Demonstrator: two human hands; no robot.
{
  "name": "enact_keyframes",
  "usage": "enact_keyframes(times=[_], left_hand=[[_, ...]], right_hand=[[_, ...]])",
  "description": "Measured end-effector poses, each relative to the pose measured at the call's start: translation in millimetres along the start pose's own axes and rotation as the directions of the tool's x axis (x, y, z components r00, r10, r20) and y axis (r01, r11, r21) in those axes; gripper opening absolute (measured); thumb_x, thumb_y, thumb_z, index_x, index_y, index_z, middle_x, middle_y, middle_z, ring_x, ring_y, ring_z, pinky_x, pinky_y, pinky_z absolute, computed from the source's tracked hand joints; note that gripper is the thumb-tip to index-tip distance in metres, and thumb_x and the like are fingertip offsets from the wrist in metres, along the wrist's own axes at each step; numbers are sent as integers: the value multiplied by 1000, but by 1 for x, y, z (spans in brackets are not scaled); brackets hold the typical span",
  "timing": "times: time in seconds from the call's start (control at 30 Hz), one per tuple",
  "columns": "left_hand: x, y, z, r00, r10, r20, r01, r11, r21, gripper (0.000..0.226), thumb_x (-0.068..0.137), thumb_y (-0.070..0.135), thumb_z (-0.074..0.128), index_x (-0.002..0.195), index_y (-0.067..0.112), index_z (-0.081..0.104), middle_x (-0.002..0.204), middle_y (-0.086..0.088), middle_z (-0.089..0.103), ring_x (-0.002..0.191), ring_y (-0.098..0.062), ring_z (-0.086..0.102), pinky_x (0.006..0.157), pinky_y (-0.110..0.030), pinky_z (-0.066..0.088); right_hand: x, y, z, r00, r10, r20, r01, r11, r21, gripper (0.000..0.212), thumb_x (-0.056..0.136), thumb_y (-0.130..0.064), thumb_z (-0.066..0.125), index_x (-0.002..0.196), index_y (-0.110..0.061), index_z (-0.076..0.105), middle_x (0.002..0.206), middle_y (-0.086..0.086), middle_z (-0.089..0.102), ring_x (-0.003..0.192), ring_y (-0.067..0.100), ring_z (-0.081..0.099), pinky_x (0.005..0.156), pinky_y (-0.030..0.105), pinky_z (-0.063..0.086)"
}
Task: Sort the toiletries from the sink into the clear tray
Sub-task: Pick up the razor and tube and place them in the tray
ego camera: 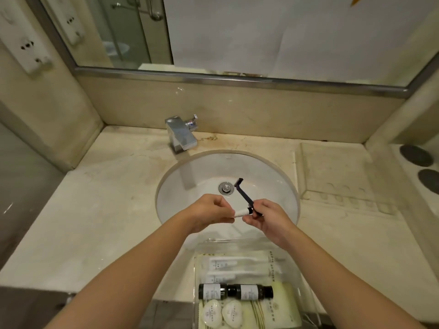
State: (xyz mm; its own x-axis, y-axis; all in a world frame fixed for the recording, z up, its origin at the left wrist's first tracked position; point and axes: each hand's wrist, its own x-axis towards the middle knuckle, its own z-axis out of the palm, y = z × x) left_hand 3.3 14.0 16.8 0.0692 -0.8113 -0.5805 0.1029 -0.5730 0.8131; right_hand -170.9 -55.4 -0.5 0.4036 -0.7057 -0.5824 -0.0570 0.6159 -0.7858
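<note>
Both hands hover over the white sink (209, 167). My right hand (266, 218) grips the handle of a dark razor (243, 193), its head pointing up and away. My left hand (210, 212) pinches a small white tube (242, 213) with a dark cap, and the tube's cap end touches the right hand's fingers. The clear tray (306, 290) stands on the counter's front edge below the hands. It holds white sachets (228, 264), two dark bottles (235, 291) lying end to end, and two round wrapped soaps (222, 312).
A chrome tap (181, 134) stands behind the basin, with the drain plug (226, 187) in the bowl. A stone soap dish (332, 172) sits on the counter to the right. A mirror (237, 32) spans the wall, and two dark discs (422, 167) lie far right.
</note>
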Motion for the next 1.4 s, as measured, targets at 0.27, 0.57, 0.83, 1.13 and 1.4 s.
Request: enact_keyframes(times=[0.27,0.57,0.83,1.13,1.4], left_hand=[[-33,-3,9,994,-18,109,6,994,110,33,77,-13,63,102,10,64,81,-10,65,74,-19,62,74,-27,56],[-63,-15,16,982,-4,187,-50,956,288,30,79,-13,61,103,5,63,80,-10,65,75,-23,67,66,-25,58],[-77,-30,12,979,-26,201,-46,938,343,28,81,-14,60,99,7,63,81,-11,64,81,-30,68,76,-34,61],[-88,-50,20,982,-39,183,-28,937,349,16,87,-9,59,92,5,65,86,-16,67,73,-24,67,73,-29,60],[-94,-64,42,985,-81,151,22,934,357,13,86,-6,63,96,1,66,83,-13,67,62,-16,69,71,-25,60]], right_hand=[[-46,4,11,999,-35,16,35,999,-15,20,101,-4,37,91,1,53,64,11,48,62,29,59,60,28,58],[-79,21,13,995,-13,-103,-20,949,-316,26,99,-4,31,101,-6,57,55,1,39,53,19,53,54,28,48],[-100,37,16,979,-90,-182,6,909,-417,16,96,-21,48,85,-11,55,64,1,46,56,16,51,57,27,43],[-116,47,8,973,-155,-171,39,840,-540,21,92,-23,56,82,-11,70,70,-7,50,64,10,42,60,26,35],[-117,53,-16,981,-92,-170,-12,850,-527,11,92,-17,56,84,-9,56,69,4,52,59,17,44,55,27,37]])
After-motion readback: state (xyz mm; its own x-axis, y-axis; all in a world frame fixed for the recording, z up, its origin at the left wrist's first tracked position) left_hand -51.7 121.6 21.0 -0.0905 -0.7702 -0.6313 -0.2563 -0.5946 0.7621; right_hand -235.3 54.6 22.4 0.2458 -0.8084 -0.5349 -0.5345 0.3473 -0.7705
